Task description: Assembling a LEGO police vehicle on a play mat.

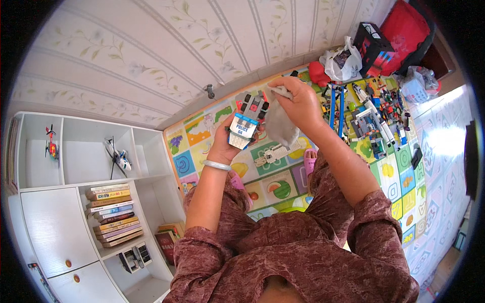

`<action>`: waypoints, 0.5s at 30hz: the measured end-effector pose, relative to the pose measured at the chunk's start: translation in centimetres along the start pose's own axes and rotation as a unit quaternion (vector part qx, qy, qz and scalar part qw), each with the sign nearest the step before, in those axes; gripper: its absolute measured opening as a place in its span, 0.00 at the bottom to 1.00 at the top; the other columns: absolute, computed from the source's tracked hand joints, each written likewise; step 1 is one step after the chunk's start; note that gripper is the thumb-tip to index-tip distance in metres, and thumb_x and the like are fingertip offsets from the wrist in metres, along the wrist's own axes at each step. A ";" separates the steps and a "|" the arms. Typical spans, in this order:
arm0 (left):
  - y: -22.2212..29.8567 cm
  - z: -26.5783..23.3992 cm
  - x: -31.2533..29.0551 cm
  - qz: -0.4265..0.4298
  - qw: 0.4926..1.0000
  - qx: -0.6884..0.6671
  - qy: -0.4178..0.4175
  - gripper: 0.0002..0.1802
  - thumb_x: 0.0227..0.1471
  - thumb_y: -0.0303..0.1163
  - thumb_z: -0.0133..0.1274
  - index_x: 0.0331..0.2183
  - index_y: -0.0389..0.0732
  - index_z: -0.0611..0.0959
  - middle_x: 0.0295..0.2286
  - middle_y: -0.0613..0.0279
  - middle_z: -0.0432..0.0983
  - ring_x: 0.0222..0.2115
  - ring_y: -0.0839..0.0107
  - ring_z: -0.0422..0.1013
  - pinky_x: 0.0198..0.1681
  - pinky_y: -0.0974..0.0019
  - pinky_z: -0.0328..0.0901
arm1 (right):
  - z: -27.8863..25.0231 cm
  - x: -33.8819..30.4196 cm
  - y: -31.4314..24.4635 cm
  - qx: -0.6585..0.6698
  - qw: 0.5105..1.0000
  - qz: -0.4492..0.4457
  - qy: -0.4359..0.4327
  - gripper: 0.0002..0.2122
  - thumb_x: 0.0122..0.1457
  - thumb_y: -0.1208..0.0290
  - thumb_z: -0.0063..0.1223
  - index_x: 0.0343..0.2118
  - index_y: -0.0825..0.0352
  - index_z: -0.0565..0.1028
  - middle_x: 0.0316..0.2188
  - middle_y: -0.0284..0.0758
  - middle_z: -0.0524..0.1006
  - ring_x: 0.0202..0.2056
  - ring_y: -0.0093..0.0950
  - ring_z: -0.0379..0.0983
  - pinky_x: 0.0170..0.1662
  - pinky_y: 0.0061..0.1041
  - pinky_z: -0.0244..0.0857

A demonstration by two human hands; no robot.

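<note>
1. Maroon clothing (293,252), nearest the camera: the lap and sleeves frame the work space, the arms reaching forward over the legs.
2. White shelf unit (58,222), far left: a red toy helicopter (51,146) and a white-and-blue one (121,160) occupy separate compartments; the books (115,217) lie flat, presumably for a steady stack.
3. Left hand (221,146): curled around the block-built toy vehicle (243,130), held above the mat, apparently cradled so that its upper side stays exposed.
4. Right hand (303,106): fingers closed on the upper end of a pale grey cloth (283,126), the rest of which hangs loose just beside the vehicle.
5. Patterned play mat (279,189), below: a white block piece (278,153) lies between the feet.
6. Assorted toy bricks (396,101), right: spread on the mat, probably so that pieces remain visible.
</note>
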State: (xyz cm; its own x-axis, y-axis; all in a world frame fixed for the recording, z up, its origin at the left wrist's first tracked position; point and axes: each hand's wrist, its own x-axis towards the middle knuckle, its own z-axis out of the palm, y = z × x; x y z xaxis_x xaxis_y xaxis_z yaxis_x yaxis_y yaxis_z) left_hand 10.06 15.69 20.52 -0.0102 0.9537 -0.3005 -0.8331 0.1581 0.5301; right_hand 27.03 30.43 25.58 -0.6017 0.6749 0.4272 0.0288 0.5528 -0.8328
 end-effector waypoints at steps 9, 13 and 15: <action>-0.2 0.2 0.1 -0.010 1.000 -0.002 0.000 0.30 0.59 0.52 0.37 0.48 0.35 0.73 0.36 0.42 0.77 0.27 0.57 0.76 0.28 0.61 0.72 | 1.5 -0.6 -0.3 -0.017 0.994 -0.103 -0.042 0.12 0.44 0.80 0.55 0.34 0.65 0.76 0.33 0.41 0.77 0.37 0.43 0.73 0.40 0.36 0.67; -0.3 -0.6 0.3 -0.007 0.998 -0.008 0.066 0.30 0.58 0.55 0.37 0.47 0.39 0.74 0.35 0.41 0.75 0.24 0.51 0.73 0.23 0.58 0.67 | 2.1 -1.3 -0.3 -0.050 0.989 -0.099 -0.093 0.11 0.44 0.79 0.55 0.34 0.64 0.76 0.31 0.42 0.77 0.36 0.43 0.73 0.39 0.37 0.67; 0.0 -0.5 0.1 -0.014 0.998 -0.004 0.053 0.31 0.58 0.55 0.37 0.47 0.38 0.74 0.35 0.41 0.76 0.24 0.51 0.73 0.23 0.58 0.67 | 2.1 -1.5 -0.1 -0.042 0.987 -0.109 -0.107 0.11 0.44 0.79 0.55 0.34 0.64 0.76 0.31 0.42 0.77 0.36 0.43 0.73 0.39 0.37 0.67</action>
State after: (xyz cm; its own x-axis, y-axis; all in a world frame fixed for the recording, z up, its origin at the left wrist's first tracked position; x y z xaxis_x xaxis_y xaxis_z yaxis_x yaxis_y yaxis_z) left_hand 9.77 15.62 20.12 -0.0460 0.9164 -0.3975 -0.8377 0.1813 0.5151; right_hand 26.29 28.37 24.26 -0.7558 0.4213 0.5012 -0.0595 0.7181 -0.6934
